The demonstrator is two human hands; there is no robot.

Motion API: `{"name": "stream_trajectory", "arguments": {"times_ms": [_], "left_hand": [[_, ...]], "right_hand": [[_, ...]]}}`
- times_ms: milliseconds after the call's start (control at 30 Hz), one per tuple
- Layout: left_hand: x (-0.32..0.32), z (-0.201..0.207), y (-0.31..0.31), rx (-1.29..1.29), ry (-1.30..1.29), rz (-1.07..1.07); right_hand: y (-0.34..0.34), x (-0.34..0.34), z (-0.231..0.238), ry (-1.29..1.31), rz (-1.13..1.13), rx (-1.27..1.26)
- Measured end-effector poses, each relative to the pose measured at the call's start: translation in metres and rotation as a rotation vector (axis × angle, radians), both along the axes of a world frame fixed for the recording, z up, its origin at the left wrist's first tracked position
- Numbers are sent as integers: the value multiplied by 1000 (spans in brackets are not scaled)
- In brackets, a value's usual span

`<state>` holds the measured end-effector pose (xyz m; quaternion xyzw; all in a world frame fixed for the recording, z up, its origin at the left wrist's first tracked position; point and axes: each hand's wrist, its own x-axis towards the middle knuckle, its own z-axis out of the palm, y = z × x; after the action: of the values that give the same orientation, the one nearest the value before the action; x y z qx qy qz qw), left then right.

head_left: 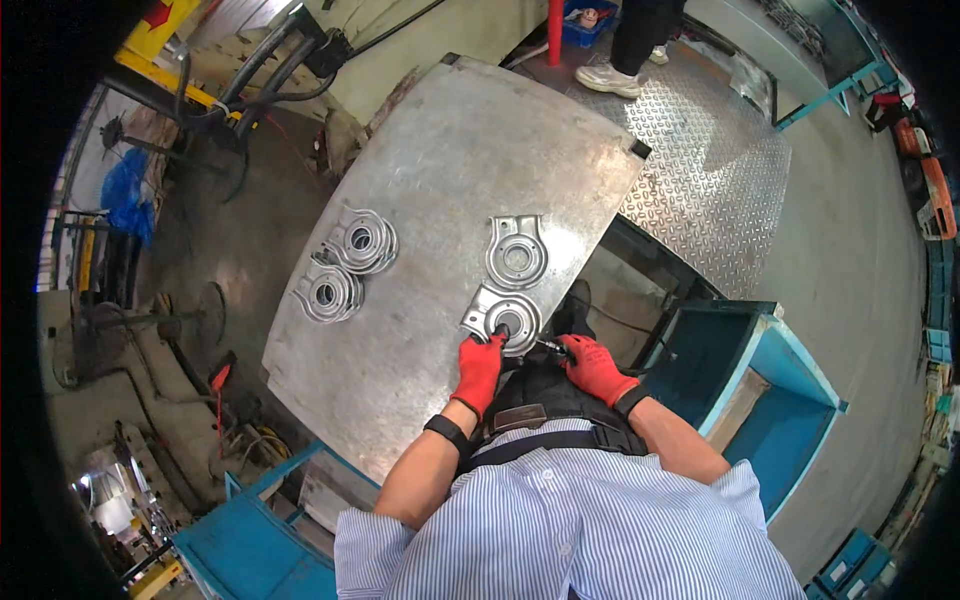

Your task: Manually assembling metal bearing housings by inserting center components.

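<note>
A silvery ring-shaped bracket [489, 310] sits at the edge of the tabletop [430, 320], a slim tool [551, 346] beside it.

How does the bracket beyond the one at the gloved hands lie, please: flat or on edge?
Flat: the bracket shows its round face upward on the metal table.

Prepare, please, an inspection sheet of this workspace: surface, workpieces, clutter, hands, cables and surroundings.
Surface: grey metal table, smudged.
Workpieces: ring-shaped metal brackets; an upper stack and a lower stack on the left, a far bracket and a near bracket on the right.
Clutter: blue crate with mixed contents, on the floor beyond the table.
Hands: both red-gloved; left hand at the near bracket, right hand holding a slim tool, its type unclear.
Cables: black cable at upper left.
Surroundings: another person's pale shoe on a patterned metal plate; blue open-fronted cabinet at right.
</note>
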<state>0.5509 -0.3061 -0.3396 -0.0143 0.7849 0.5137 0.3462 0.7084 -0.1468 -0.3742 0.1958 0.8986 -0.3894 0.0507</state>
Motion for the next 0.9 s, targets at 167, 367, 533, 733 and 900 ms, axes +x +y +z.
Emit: {"name": "stream_trajectory", "arguments": {"times_ms": [167, 367, 533, 733, 900], "left_hand": [[1, -8, 0, -69, 97, -9], [-1, -27, -5, -124, 158, -43], [3, -30, -5, -102, 179, -7], [1, -30, -5, -192, 175, -38], [3, -17, -1, -109, 193, -6]], "right_hand": [[-2, -2, -5, 10, -24, -13], [-1, 1, -11, 16, -4, -16], [0, 1, -11, 64, -18, -11], [-3, -2, -2, 20, -7, 19], [-4, 3, 5, 2, 15, 73]]}}
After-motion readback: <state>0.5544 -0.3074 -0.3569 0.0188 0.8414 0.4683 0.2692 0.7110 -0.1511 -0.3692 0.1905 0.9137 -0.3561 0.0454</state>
